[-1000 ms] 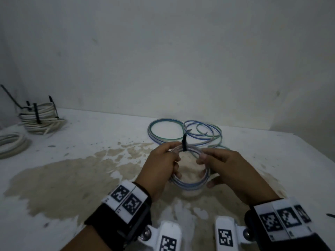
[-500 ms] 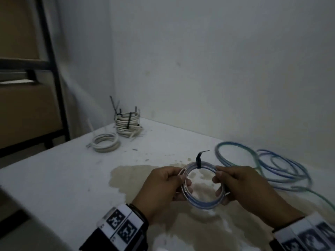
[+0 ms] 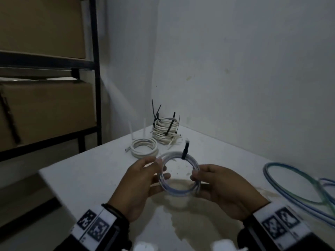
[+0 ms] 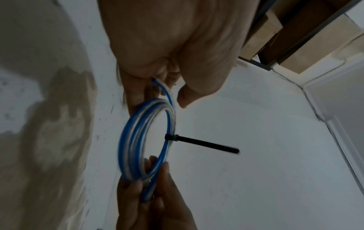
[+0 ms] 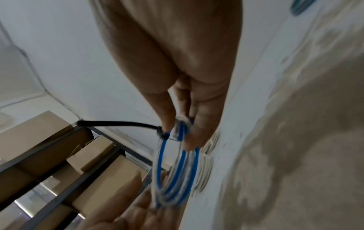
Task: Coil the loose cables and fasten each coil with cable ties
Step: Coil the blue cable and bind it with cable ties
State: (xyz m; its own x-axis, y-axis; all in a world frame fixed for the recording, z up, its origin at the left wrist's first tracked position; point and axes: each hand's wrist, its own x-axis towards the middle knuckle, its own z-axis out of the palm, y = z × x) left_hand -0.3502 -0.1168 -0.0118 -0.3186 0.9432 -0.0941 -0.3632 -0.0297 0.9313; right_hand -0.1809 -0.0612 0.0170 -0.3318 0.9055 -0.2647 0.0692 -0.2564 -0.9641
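We hold blue-and-white coil above table: our left hand grasps its left side, our right hand pinches its right. Black tie cinches coil's top, tail sticking up. Farther right, loose blue cables. Beyond, white coil, then tied stack in corner.

The coil is blue and white, its cable tie black; the table white with brown stain.
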